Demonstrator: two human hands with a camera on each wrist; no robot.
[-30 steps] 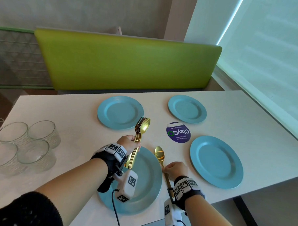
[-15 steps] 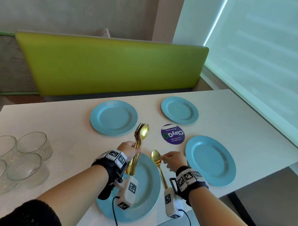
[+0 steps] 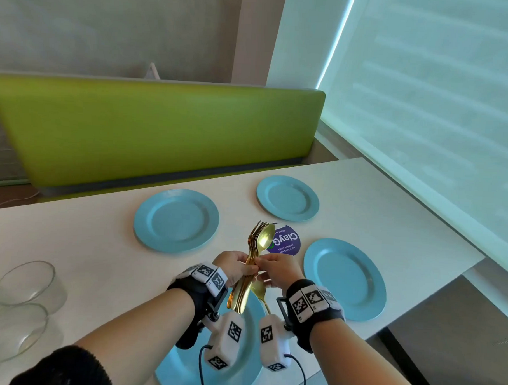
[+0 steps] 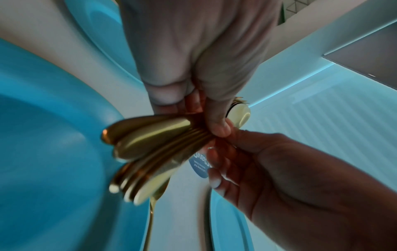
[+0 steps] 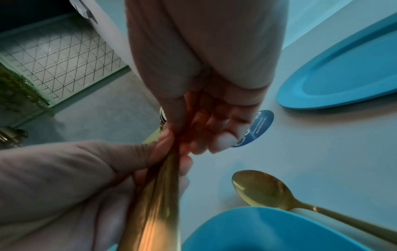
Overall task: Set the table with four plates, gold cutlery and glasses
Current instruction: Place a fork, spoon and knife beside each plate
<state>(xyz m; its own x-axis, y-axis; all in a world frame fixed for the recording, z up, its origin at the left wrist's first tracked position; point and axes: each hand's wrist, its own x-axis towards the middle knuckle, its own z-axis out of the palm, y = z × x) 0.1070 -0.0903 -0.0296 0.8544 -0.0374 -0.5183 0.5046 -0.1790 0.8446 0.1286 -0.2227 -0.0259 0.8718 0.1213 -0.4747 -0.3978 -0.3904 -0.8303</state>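
Observation:
My left hand [image 3: 248, 269] grips a bundle of gold cutlery [image 3: 257, 245] by its handles, spoon bowls and fork tines pointing up, above the near blue plate [image 3: 248, 363]. My right hand [image 3: 264, 265] has come against it, and its thumb and forefinger pinch the bundle [image 5: 165, 169] at mid-handle. One gold spoon [image 5: 262, 188] lies on the table just right of the near plate [image 5: 257, 234]. In the left wrist view the handle ends [image 4: 148, 135] fan out below my left hand [image 4: 212, 122]. Three more blue plates lie far left [image 3: 176, 219], far right [image 3: 287, 202] and right [image 3: 345, 279].
Several clear glasses [image 3: 24, 284] stand grouped at the table's left edge. A round purple sticker [image 3: 287, 241] sits between the plates. A green bench back [image 3: 162, 130] runs behind the white table [image 3: 84, 243]. The table's right corner [image 3: 477, 257] drops off beside the window.
My right hand let go of the single spoon, leaving it beside the near plate, and rose to the bundle in my left hand. The left hand stayed about where it was.

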